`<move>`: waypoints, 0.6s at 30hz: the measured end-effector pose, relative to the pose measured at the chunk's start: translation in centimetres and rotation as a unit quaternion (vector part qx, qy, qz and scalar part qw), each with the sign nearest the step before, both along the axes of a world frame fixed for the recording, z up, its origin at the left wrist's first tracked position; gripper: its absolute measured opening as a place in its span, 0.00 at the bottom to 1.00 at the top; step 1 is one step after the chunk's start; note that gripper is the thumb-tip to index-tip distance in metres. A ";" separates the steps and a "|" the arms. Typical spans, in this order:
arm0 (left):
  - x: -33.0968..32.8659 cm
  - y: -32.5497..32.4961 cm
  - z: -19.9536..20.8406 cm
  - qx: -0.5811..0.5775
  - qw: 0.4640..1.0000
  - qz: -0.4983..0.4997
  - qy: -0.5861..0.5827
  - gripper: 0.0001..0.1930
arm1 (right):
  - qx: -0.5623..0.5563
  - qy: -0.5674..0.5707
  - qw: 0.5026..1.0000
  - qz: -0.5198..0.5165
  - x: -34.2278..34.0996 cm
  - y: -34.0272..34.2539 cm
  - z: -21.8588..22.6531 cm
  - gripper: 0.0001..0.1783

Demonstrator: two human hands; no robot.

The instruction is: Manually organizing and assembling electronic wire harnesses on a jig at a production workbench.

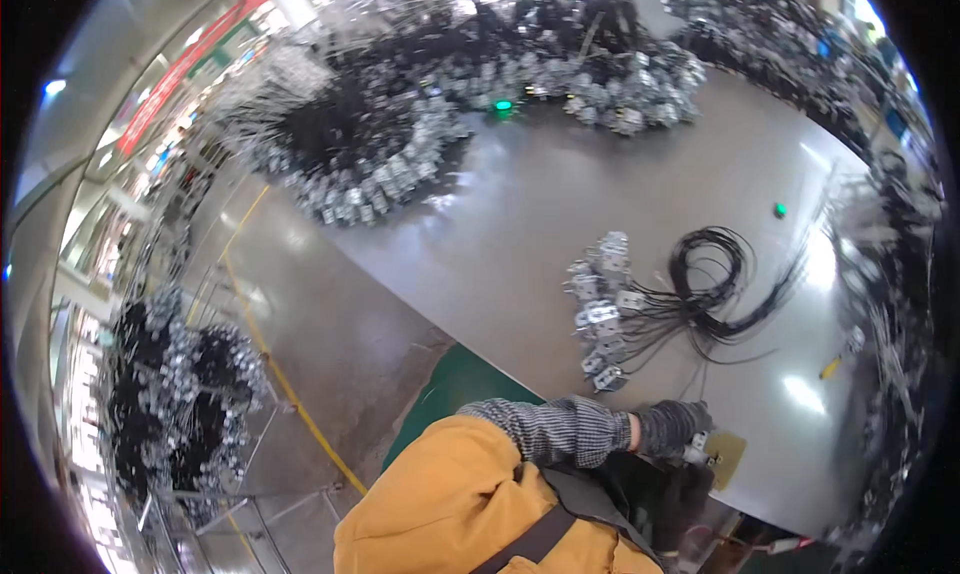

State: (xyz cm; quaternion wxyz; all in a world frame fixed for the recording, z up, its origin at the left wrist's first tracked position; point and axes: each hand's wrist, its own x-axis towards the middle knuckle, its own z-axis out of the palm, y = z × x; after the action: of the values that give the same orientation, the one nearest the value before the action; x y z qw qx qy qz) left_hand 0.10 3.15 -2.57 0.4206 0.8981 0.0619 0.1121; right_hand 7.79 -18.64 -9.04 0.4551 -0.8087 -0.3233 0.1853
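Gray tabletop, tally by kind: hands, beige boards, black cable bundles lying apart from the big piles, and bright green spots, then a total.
Hands: 2, left hand and right hand
Beige board: 1
Black cable bundle: 1
Bright green spots: 2
Total: 6

A gray floor [325, 359], marked with a yellow line [280, 378], lies left of the table [500, 234]. At lower left, a metal rack [268, 532] carries dark cables with silvery ends [180, 384]. Beyond are a long red banner [188, 71] and a bright lamp [55, 88].
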 end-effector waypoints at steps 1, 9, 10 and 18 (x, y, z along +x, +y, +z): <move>0.2 0.1 -0.9 0.033 0.999 0.001 0.007 0.26 | -0.039 -0.155 0.987 0.022 -0.7 0.6 2.0 0.10; 0.6 -0.4 -3.6 0.007 0.998 0.024 -0.061 0.30 | 0.068 -0.080 0.984 0.144 -1.1 2.4 7.2 0.12; 0.5 -0.6 -2.9 0.013 0.998 0.028 -0.046 0.28 | 0.025 -0.019 0.998 0.051 -1.6 2.6 8.2 0.13; 0.0 0.1 -2.3 0.007 0.999 0.033 -0.010 0.29 | 0.029 -0.003 0.999 0.043 -1.3 2.8 6.3 0.12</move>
State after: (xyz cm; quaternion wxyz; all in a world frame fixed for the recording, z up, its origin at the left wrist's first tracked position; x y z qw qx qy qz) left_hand 0.09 3.23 -4.87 0.4114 0.8972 0.0870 0.1351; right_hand 6.44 -15.82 -2.73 0.4691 -0.7810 -0.3642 0.1932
